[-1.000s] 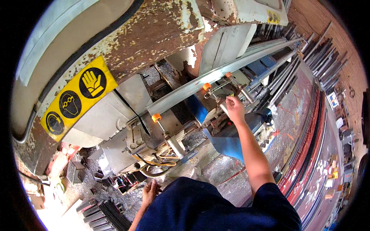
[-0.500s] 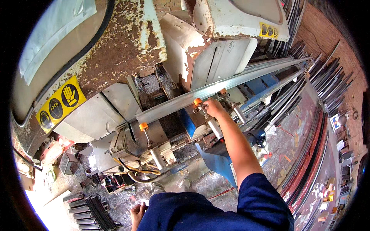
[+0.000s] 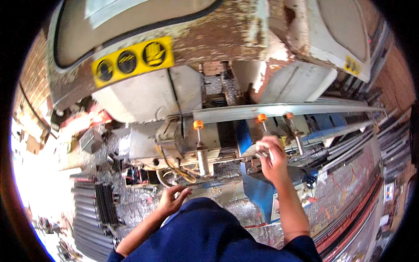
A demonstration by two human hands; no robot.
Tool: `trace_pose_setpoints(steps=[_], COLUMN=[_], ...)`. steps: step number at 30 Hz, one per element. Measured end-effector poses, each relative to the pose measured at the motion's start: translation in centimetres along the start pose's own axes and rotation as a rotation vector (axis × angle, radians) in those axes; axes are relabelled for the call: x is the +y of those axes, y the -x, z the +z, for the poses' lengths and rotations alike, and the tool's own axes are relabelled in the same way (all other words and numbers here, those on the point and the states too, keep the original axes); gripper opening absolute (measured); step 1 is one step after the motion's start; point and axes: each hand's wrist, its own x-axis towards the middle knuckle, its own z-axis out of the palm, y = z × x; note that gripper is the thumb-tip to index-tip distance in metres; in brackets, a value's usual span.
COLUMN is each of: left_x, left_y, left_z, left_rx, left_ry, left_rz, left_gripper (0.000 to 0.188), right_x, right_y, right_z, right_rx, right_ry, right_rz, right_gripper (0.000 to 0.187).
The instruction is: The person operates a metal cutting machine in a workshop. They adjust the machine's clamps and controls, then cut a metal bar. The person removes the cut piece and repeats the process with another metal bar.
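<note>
A long silver metal profile [image 3: 244, 114] lies across the bed of a large machine. Orange-tipped clamps stand along its near side: a left clamp [image 3: 200, 161], a middle clamp with an orange tip [image 3: 262, 117] and a right clamp [image 3: 299, 142]. My right hand [image 3: 273, 159] is in front of the middle clamp and hides its lower part. Its fingers are bent and smeared by motion; whether they touch the clamp I cannot tell. Close to my body, below the left clamp, my left hand [image 3: 173, 198] is open, with thumb and fingers apart and nothing in it.
Worn hoods with a yellow warning sticker [image 3: 133, 61] overhang the machine. Yellow hoses [image 3: 179, 172] hang below the left clamp. A blue sheet-metal guard [image 3: 257, 192] juts toward me. Stacked dark profiles [image 3: 89, 209] lie at the lower left; more bars [image 3: 353, 209] lie on the right.
My right hand has come off the top of the middle clamp and back toward me. My left hand has risen from beside my body. The view has turned, shifting the machine to the right.
</note>
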Motion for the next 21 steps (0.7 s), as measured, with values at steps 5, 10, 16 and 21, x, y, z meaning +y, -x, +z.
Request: trace_pose_setpoints(steps=[5, 10, 16, 21], left_x=[5.4, 8.3, 6.4, 4.4], left_y=[-1.1, 0.1, 0.3, 2.2], left_z=[1.4, 1.9, -2.4, -6.4], left_rx=[-0.426, -0.452, 0.056, 0.069], left_ry=[0.422, 1.324, 1.166, 0.949], left_rz=[-0.011, -0.209, -0.062, -0.032], left_gripper=[0.057, 0.060, 0.038, 0.041], right_x=[-7.0, -12.7, -12.7, -12.4], right_y=[5.5, 6.5, 6.7, 8.7], right_z=[3.1, 9.2, 10.8, 11.2], right_rx=[-0.201, -0.483, -0.455, -0.367], right_ry=[-0.392, -0.426, -0.350, -0.270], right_rz=[0.080, -0.118, -0.165, 0.055], right_gripper=[0.024, 0.038, 0.037, 0.020])
